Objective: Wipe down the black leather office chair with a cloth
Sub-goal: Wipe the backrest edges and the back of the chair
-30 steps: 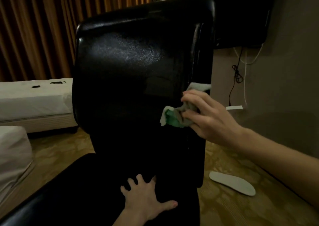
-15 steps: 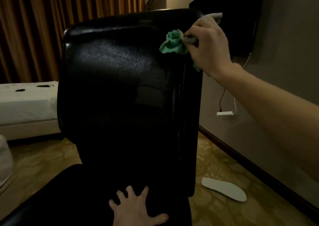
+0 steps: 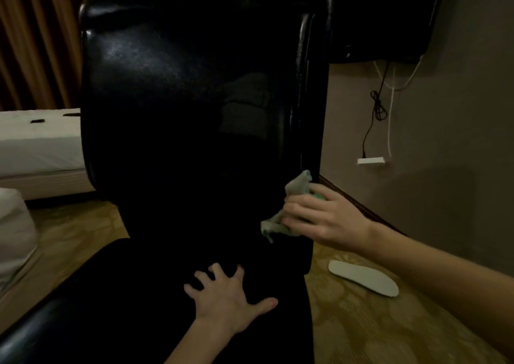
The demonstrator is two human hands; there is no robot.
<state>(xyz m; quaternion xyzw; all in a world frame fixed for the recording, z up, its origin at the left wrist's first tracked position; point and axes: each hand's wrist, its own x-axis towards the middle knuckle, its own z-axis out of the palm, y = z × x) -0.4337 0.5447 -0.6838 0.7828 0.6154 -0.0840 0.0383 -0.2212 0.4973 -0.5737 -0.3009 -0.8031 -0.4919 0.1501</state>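
Two hands on the glossy black leather office chair now! The right hand has its fingers curled tight round a crumpled pale green cloth, pressing it low on the backrest's right edge. The left hand lies flat on the seat, fingers spread wide. A white insole lies on the patterned carpet.

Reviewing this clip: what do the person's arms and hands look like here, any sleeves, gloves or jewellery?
Both forearms are bare as far as the frame shows: no sleeves in view. The left hand and right hand wear no gloves, and no rings, watch or bracelet can be made out in the dim light.
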